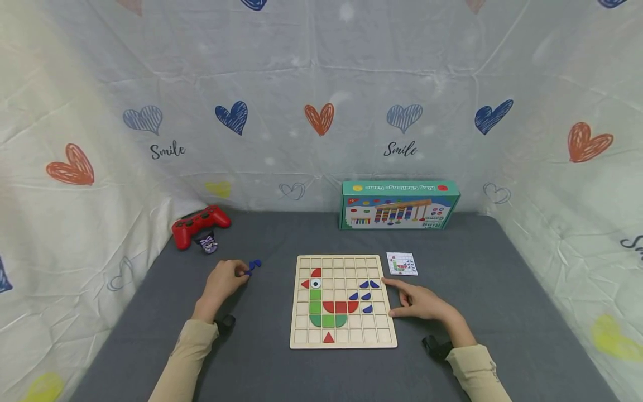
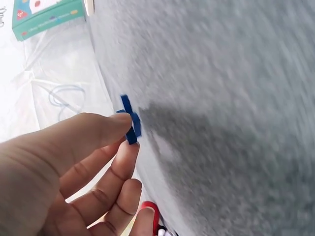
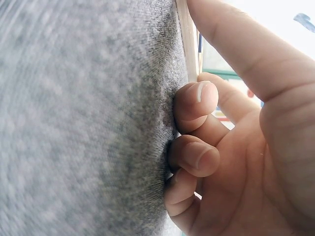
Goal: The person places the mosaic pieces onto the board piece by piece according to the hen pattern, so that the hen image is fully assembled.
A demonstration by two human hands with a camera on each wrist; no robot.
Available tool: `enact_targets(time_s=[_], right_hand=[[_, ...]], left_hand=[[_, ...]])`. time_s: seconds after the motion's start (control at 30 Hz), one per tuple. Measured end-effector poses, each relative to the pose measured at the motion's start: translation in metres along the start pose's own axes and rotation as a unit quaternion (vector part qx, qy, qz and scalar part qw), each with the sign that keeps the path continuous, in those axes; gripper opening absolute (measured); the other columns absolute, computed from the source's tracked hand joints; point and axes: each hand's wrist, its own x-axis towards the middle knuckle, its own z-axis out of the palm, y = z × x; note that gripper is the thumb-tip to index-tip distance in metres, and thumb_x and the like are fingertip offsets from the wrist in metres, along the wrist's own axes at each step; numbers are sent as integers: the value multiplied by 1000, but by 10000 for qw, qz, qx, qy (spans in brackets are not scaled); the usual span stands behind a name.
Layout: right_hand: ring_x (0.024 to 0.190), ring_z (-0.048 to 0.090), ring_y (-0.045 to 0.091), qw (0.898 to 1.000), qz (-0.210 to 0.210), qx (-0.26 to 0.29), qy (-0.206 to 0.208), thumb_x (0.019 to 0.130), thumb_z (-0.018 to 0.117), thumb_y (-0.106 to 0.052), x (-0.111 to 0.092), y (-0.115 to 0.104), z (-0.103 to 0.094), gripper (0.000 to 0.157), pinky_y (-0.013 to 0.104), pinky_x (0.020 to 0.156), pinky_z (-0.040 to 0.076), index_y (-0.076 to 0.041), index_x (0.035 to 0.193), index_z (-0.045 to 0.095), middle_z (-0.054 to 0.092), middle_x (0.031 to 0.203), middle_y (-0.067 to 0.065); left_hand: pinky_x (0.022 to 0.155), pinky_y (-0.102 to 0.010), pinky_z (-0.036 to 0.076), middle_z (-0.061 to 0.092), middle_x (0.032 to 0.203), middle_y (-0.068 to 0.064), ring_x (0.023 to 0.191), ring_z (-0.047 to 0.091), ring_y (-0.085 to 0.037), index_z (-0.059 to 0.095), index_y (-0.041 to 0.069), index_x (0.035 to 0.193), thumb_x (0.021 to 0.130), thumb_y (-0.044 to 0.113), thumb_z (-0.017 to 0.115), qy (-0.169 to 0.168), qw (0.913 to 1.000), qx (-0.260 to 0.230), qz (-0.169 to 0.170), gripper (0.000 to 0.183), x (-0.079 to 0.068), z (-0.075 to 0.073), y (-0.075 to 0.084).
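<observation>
In the head view my left hand (image 1: pixel 227 279) is over the table's left part, its fingertips at several small blue pieces (image 1: pixel 255 263). The left wrist view shows my left thumb and fingers pinching a thin blue piece (image 2: pixel 127 105); how many pieces they hold, I cannot tell. A square wooden grid board (image 1: pixel 372 339) lies in the middle, bearing red, green and blue shapes and a white eye tile (image 1: pixel 315 283). My right hand (image 1: pixel 422 301) touches the board's right edge with spread thumb and index finger; its other fingers (image 3: pixel 194 155) curl against the cloth.
A small pattern card (image 1: pixel 402 264) lies right of the board's upper corner. Behind it stands a green game box (image 1: pixel 399 205). A red game controller (image 1: pixel 201 224) and a small dark figure (image 1: pixel 207 243) lie at the back left, near the hanging cloth.
</observation>
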Motion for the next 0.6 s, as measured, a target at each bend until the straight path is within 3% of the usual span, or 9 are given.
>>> enact_targets(time_s=[0.43, 0.6], right_hand=[[51, 35, 3, 10000, 54, 0, -19, 79, 71, -42, 0, 1, 0, 75, 20, 49, 28, -14, 141, 39, 43, 64, -6], [51, 36, 4, 10000, 48, 26, -21, 78, 71, -41, 1, 2, 1, 75, 20, 49, 28, -15, 141, 39, 43, 64, -6]], left_hand=[[65, -40, 42, 64, 76, 0, 78, 53, -20, 72, 11, 89, 76, 15, 73, 111, 9990, 30, 438, 14, 0, 18, 21], [65, -39, 42, 62, 76, 1, 77, 52, -19, 72, 12, 88, 76, 15, 74, 40, 9986, 109, 525, 13, -3, 22, 37]])
